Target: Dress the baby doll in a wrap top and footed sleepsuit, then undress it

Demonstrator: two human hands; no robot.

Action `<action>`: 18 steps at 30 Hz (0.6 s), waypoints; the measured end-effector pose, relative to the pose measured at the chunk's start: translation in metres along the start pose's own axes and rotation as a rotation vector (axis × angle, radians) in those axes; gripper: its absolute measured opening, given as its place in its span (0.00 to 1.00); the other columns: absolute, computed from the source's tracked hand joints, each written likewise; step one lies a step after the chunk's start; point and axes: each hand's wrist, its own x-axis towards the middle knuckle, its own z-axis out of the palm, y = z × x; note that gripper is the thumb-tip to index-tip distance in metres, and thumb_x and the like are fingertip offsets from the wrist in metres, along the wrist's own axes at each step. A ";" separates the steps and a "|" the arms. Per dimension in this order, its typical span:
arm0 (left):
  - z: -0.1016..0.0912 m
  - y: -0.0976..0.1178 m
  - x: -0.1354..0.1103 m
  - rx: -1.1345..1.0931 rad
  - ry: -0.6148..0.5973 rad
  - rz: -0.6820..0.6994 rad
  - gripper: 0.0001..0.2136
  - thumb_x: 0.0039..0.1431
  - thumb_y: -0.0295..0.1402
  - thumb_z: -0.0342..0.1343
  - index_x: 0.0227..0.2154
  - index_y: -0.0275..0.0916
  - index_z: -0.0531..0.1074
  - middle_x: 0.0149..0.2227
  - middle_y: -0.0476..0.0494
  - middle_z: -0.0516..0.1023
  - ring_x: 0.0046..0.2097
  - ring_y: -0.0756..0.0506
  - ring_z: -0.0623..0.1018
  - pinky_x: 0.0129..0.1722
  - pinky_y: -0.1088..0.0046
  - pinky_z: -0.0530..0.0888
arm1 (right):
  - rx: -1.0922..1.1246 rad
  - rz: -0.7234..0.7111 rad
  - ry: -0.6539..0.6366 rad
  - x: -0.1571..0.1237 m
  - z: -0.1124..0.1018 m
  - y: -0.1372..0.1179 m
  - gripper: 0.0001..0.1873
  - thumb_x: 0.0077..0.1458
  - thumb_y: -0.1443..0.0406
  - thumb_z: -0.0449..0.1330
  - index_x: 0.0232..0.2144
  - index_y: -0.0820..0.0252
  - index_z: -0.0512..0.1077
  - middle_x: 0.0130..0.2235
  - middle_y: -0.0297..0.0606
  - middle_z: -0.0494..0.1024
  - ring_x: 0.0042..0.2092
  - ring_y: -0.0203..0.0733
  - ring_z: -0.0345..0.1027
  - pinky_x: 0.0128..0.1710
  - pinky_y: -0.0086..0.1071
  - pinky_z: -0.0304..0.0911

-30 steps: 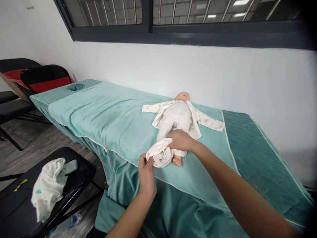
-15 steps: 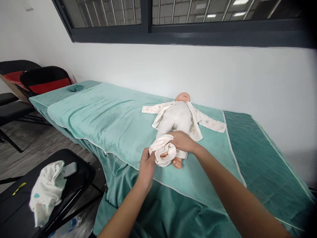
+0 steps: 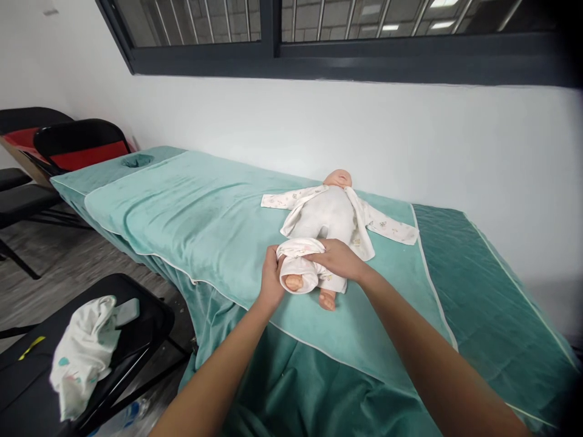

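The doll [image 3: 340,178] lies on its back right of centre in the frame, head toward the wall [image 3: 455,139] and feet toward the lower edge. It wears a pale grey-white bodysuit [image 3: 330,209], and a patterned white jacket [image 3: 390,229] lies open around it, sleeves spread to either side.

Near the middle of the frame, patterned white trousers [image 3: 300,267] sit around the doll's lower legs. The left grip [image 3: 272,279] is closed on the left edge of the bunched trouser leg; the right grip [image 3: 339,258] holds the gathered cloth on top, its fingertips pressed into the folds. One foot [image 3: 294,282] shows inside the leg opening between the two, while the other foot [image 3: 327,299] sticks out past its cuff just to the right.

Beneath the doll, a light green cover [image 3: 191,206] spreads over the bed [image 3: 492,285], which runs from the upper left to the lower right. At lower left, a black chair [image 3: 27,388] carries a crumpled white garment [image 3: 84,352] and a pale flat object [image 3: 127,312] beside it.
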 end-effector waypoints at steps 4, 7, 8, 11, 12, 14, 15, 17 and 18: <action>0.000 -0.004 0.012 0.015 -0.026 0.029 0.07 0.59 0.37 0.55 0.37 0.41 0.68 0.34 0.49 0.75 0.37 0.46 0.73 0.39 0.70 0.67 | 0.026 -0.007 -0.001 0.000 -0.002 0.001 0.19 0.56 0.50 0.59 0.39 0.56 0.78 0.41 0.36 0.82 0.44 0.47 0.74 0.41 0.33 0.64; 0.001 -0.005 0.020 0.035 -0.062 0.059 0.07 0.60 0.37 0.54 0.38 0.41 0.67 0.36 0.48 0.75 0.39 0.45 0.73 0.40 0.70 0.68 | 0.048 0.003 0.008 -0.001 -0.003 0.000 0.19 0.57 0.50 0.58 0.39 0.57 0.78 0.41 0.37 0.82 0.44 0.48 0.74 0.41 0.34 0.65; 0.001 -0.005 0.023 0.042 -0.073 0.066 0.07 0.60 0.38 0.54 0.38 0.41 0.67 0.36 0.48 0.75 0.39 0.45 0.73 0.41 0.70 0.68 | 0.059 0.005 0.015 -0.001 -0.003 0.000 0.19 0.57 0.50 0.58 0.39 0.57 0.78 0.41 0.38 0.82 0.44 0.49 0.74 0.41 0.34 0.65; 0.003 -0.005 0.031 0.104 -0.088 0.078 0.08 0.60 0.37 0.53 0.39 0.40 0.68 0.36 0.48 0.75 0.39 0.46 0.73 0.41 0.70 0.68 | 0.097 0.004 0.046 0.000 -0.002 0.001 0.20 0.57 0.49 0.58 0.38 0.58 0.78 0.41 0.38 0.82 0.44 0.49 0.73 0.41 0.35 0.65; 0.004 -0.006 0.034 0.138 -0.090 0.084 0.08 0.60 0.36 0.52 0.39 0.39 0.68 0.35 0.49 0.75 0.39 0.46 0.73 0.41 0.70 0.67 | 0.104 0.010 0.061 0.001 -0.002 0.001 0.20 0.57 0.49 0.58 0.38 0.58 0.78 0.41 0.37 0.82 0.44 0.48 0.73 0.41 0.35 0.65; 0.005 -0.008 0.039 0.196 -0.097 0.095 0.08 0.60 0.34 0.52 0.40 0.39 0.69 0.34 0.49 0.74 0.38 0.46 0.72 0.40 0.70 0.67 | 0.098 0.026 0.092 0.003 -0.001 0.003 0.20 0.57 0.49 0.57 0.38 0.58 0.78 0.40 0.38 0.82 0.43 0.48 0.73 0.41 0.35 0.64; 0.006 -0.010 0.042 0.208 -0.102 0.098 0.08 0.60 0.34 0.52 0.41 0.39 0.69 0.34 0.49 0.74 0.37 0.46 0.72 0.40 0.70 0.67 | 0.089 0.030 0.111 0.005 -0.001 0.004 0.20 0.57 0.50 0.57 0.37 0.59 0.78 0.40 0.38 0.82 0.43 0.47 0.73 0.41 0.35 0.64; 0.008 -0.013 0.047 0.210 -0.113 0.101 0.08 0.59 0.33 0.53 0.41 0.39 0.68 0.35 0.48 0.74 0.38 0.46 0.72 0.40 0.70 0.68 | 0.078 0.025 0.143 0.008 0.000 0.006 0.20 0.57 0.51 0.57 0.37 0.60 0.78 0.40 0.38 0.82 0.42 0.47 0.73 0.41 0.34 0.63; 0.009 -0.014 0.050 0.218 -0.122 0.101 0.09 0.59 0.33 0.53 0.41 0.39 0.68 0.36 0.48 0.74 0.38 0.45 0.73 0.40 0.70 0.68 | 0.079 0.021 0.155 0.009 0.001 0.007 0.20 0.56 0.51 0.57 0.36 0.60 0.78 0.39 0.38 0.81 0.42 0.47 0.73 0.40 0.34 0.63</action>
